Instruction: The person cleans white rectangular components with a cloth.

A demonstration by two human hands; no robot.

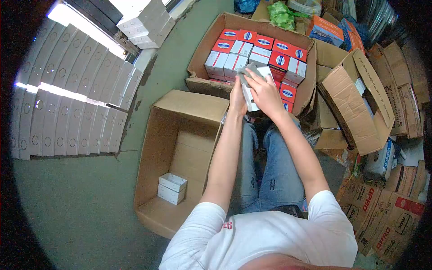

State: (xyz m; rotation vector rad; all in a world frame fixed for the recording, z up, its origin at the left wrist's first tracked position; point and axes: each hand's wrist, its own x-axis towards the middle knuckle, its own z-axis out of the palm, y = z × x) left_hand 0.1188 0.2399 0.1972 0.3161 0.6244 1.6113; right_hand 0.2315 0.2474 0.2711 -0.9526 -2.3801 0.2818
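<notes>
My left hand [237, 100] is wrapped round one side of a white plastic electrical box [250, 103], held tilted above my knees. My right hand [266, 94] presses a grey cloth [245, 71] against the upper part of this box, its fingers partly covering both. Just beyond my hands stands an open carton [208, 86] filled with red and white product boxes [224, 61]. By my left forearm, another open carton [146, 148] holds a small stack of similar white electrical boxes [172, 189].
Long rows of white electrical boxes [67, 112] with round knockouts stand on the green floor [85, 193] at left. More are piled near the doorway [146, 22]. Open and flattened cartons [360, 103], a green plastic bag [281, 15] and orange-blue boxes [325, 31] crowd the right.
</notes>
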